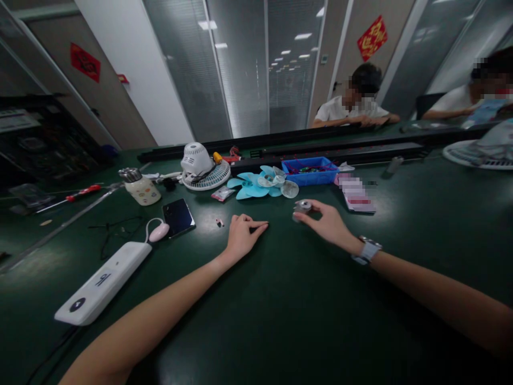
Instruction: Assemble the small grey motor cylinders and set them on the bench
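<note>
My right hand (331, 222) grips a small greyish cylinder with a shiny round metal top (302, 207) between thumb and fingers, just above the table. To its left, my left hand (243, 234) is low over the green tabletop (280, 299), thumb and index finger pinched together. A tiny dark bit shows at those fingertips, too small to name. Some small pinkish pieces (220, 222) lie left of this hand. Behind both hands are light blue fan blades (252, 185) with clear round blades on top, and a small packet (223, 193).
At the back stand a white fan part (196, 160) and a blue bin (310, 179) of small parts. On the left are a phone (178, 216), a white power strip (106, 283), a patterned jar (142, 191) and a red screwdriver (84, 193). Two people sit across the table.
</note>
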The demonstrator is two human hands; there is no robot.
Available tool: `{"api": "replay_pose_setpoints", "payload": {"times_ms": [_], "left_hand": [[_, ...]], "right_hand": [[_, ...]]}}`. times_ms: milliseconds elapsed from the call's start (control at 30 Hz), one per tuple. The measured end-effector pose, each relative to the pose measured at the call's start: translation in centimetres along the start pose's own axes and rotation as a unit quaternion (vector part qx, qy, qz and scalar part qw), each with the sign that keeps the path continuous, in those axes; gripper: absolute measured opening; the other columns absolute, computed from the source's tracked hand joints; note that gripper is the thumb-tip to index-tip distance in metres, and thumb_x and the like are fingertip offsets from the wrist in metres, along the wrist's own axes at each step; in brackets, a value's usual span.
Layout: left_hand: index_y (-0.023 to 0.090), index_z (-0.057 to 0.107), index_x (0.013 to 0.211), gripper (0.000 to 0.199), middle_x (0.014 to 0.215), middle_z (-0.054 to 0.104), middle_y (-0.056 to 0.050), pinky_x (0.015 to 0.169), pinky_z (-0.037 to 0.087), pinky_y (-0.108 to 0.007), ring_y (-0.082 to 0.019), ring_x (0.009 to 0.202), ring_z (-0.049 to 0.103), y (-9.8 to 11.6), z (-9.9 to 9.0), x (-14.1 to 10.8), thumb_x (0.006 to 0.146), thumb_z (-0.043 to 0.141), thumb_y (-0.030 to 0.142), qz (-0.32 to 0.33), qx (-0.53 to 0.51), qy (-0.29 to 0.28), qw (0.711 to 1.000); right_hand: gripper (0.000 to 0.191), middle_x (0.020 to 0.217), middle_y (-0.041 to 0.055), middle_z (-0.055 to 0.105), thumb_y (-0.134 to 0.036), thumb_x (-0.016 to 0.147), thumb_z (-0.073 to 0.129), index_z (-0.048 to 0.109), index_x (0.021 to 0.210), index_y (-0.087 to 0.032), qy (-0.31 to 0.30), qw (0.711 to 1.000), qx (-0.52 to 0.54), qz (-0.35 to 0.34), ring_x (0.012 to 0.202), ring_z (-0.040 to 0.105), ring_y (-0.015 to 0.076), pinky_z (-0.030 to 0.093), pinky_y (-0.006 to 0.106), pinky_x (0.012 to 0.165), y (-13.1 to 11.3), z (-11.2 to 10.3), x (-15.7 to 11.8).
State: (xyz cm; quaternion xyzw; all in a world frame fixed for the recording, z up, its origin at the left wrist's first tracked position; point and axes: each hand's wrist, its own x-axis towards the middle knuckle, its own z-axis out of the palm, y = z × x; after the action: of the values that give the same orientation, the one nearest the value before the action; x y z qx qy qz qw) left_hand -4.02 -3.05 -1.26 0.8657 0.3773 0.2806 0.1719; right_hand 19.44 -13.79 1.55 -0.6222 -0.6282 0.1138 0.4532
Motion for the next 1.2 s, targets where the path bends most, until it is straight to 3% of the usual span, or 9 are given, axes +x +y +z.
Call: {"api": "replay_pose_setpoints", "payload": {"times_ms": [133,267,400,533,633,733,833,933,1200], "left_hand": [[0.029,0.073,0.109,0.028,0.086,0.064,-0.006,0.081,0.040,-0.037,-0.023,0.088,0.050,0.1,0.0,0.1,0.091,0.054,0.040,-0.016,-0.022,0.017,0.999],[0.025,0.071,0.110,0.029,0.089,0.067,-0.005,0.081,0.042,-0.035,-0.022,0.087,0.054,0.3,0.0,0.2,0.093,0.049,0.032,-0.041,-0.046,0.039,0.997],[0.022,0.069,0.109,0.027,0.091,0.068,-0.005,0.075,0.044,-0.032,-0.021,0.084,0.057,0.1,0.0,0.3,0.092,0.048,0.026,-0.055,-0.063,0.048,0.995],[0.021,0.067,0.107,0.025,0.088,0.068,-0.004,0.072,0.044,-0.031,-0.020,0.080,0.058,-0.2,0.2,0.4,0.090,0.048,0.024,-0.061,-0.077,0.050,0.994],[0.021,0.067,0.106,0.027,0.088,0.068,-0.004,0.071,0.045,-0.030,-0.019,0.078,0.059,-0.1,0.1,0.5,0.090,0.046,0.023,-0.064,-0.092,0.053,0.992],[0.020,0.067,0.106,0.029,0.089,0.068,-0.004,0.072,0.046,-0.030,-0.019,0.079,0.062,0.1,0.1,0.4,0.090,0.041,0.021,-0.070,-0.112,0.056,0.990],[0.020,0.067,0.104,0.030,0.087,0.068,-0.004,0.071,0.047,-0.029,-0.019,0.079,0.063,0.3,0.0,0.4,0.090,0.040,0.019,-0.078,-0.126,0.062,0.987],[0.019,0.066,0.103,0.030,0.088,0.068,-0.004,0.072,0.048,-0.030,-0.019,0.078,0.064,0.4,0.0,0.3,0.089,0.040,0.018,-0.082,-0.131,0.068,0.986],[0.018,0.065,0.102,0.027,0.098,0.069,-0.005,0.079,0.048,-0.031,-0.018,0.084,0.063,0.5,0.0,0.3,0.089,0.041,0.016,-0.066,-0.130,0.073,0.987]], "right_hand": [[0.039,0.102,0.0082,0.065,-0.042,0.080,0.068,0.066,0.109,-0.017,0.136,0.980,-0.106,0.099,0.092,0.061,0.0234,0.048,0.037,0.086,4.0,-7.6,-1.2],[0.033,0.093,0.0095,0.065,-0.034,0.084,0.067,0.065,0.110,-0.013,0.249,0.915,-0.206,0.243,0.086,0.060,0.0231,0.047,0.039,0.083,8.7,-13.4,-2.7],[0.031,0.088,0.0047,0.061,-0.037,0.087,0.067,0.063,0.108,-0.013,0.255,0.866,-0.252,0.348,0.083,0.059,0.0166,0.049,0.037,0.083,12.2,-15.7,-3.9],[0.032,0.090,0.0085,0.062,-0.036,0.084,0.069,0.063,0.105,-0.013,0.238,0.864,-0.261,0.360,0.083,0.060,0.0190,0.050,0.035,0.079,12.8,-16.1,-4.6],[0.065,0.130,0.0216,0.047,-0.036,0.081,0.068,0.044,0.136,-0.009,0.288,0.872,-0.301,0.258,0.120,0.045,0.0319,0.038,0.049,0.099,10.7,-14.8,-4.5],[0.076,0.149,0.0160,0.024,-0.039,0.083,0.061,0.029,0.146,-0.012,0.264,0.895,-0.346,0.096,0.138,0.022,0.0306,0.019,0.051,0.113,6.7,-11.0,-3.9],[0.053,0.146,0.0036,0.036,-0.042,0.089,0.055,0.046,0.139,-0.025,0.057,0.934,-0.342,-0.082,0.135,0.033,0.0235,0.025,0.042,0.114,2.4,-5.3,-3.2],[0.051,0.151,0.0034,0.026,-0.041,0.097,0.048,0.038,0.145,-0.028,-0.155,0.917,-0.289,-0.226,0.141,0.020,0.0229,0.018,0.047,0.117,-0.6,0.3,-2.2],[0.051,0.150,0.0069,0.024,-0.050,0.101,0.036,0.041,0.144,-0.024,-0.239,0.915,-0.231,-0.229,0.142,0.017,0.0263,0.023,0.053,0.114,-1.4,6.1,0.2]]}}
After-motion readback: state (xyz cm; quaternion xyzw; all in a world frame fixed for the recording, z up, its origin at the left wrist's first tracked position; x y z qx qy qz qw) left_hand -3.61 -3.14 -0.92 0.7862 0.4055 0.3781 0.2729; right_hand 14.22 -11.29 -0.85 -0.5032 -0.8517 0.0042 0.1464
